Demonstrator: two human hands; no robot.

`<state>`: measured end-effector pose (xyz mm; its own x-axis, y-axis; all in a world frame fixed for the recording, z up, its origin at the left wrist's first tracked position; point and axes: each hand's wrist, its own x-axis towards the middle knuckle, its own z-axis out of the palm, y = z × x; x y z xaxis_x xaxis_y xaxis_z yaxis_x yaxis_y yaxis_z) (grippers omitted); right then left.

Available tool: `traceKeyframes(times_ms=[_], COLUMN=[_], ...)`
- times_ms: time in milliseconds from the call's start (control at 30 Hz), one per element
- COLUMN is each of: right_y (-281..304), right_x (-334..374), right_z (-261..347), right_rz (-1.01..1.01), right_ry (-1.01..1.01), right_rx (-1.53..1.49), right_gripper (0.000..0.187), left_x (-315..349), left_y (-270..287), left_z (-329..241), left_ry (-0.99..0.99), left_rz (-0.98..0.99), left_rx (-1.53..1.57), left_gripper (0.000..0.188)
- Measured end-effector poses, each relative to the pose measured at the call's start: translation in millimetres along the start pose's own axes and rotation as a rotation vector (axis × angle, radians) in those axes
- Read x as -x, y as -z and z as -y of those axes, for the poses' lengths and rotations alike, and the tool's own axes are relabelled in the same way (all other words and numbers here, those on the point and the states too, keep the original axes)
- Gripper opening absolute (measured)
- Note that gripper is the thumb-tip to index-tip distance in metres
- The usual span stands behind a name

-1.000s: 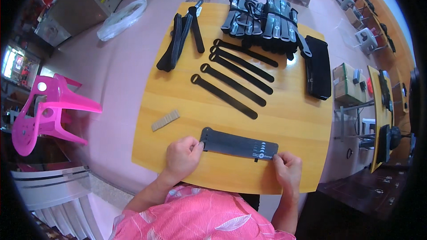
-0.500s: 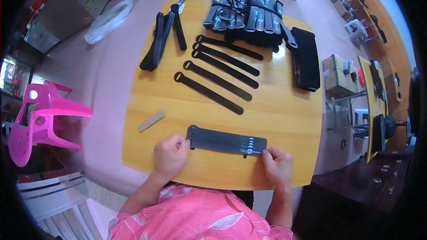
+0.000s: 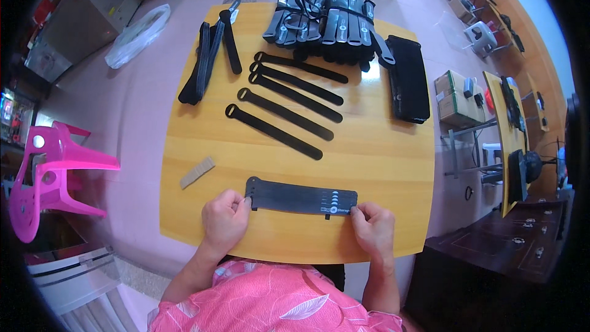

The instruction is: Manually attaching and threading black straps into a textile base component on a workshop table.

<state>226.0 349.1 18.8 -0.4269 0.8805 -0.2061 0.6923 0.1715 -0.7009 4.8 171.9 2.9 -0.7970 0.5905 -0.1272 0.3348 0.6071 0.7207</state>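
Note:
Between my hands, close to the table's near edge, lies a flat stack of overlapping black straps [image 3: 289, 197] with white printing at its right end. My left hand [image 3: 226, 218] pinches the lower left end of the stack between thumb and finger. At the lower right corner my right hand [image 3: 375, 224] grips it in the same way. Two small dark tabs show under its lower edge. Farther up, several loose black straps [image 3: 279, 135] with slotted ends lie slanted, roughly parallel to one another.
A large bundle of tied black straps [image 3: 326, 21] sits at the table's far side. Right of it is a black stack [image 3: 409, 83]; at the far left, folded straps [image 3: 203, 67]. Small tan strips [image 3: 196, 172] lie left. A pink stool [image 3: 61, 172] stands beside the wooden table [image 3: 387, 166].
The whole scene has shifted slightly left in the picture as my head turned. Both hands keep their grip on the strap stack, which lies almost the same way.

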Motion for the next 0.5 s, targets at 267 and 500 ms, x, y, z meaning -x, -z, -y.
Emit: traceKeyframes(times_ms=[267,500], right_y=[-3.7,-2.7], right_x=[0.6,2.6], right_z=[4.2,-0.6], right_rz=[0.018,0.000], right_ry=[-0.042,-0.009], right_rx=[-0.018,-0.011], right_gripper=[0.019,0.016], left_x=[1.1,1.6], left_y=[2.5,0.7], left_z=[1.0,-2.1], left_ry=[-0.008,-0.032], left_rz=[-0.013,-0.003], left_rx=[-0.007,-0.002], left_gripper=[0.014,0.014])
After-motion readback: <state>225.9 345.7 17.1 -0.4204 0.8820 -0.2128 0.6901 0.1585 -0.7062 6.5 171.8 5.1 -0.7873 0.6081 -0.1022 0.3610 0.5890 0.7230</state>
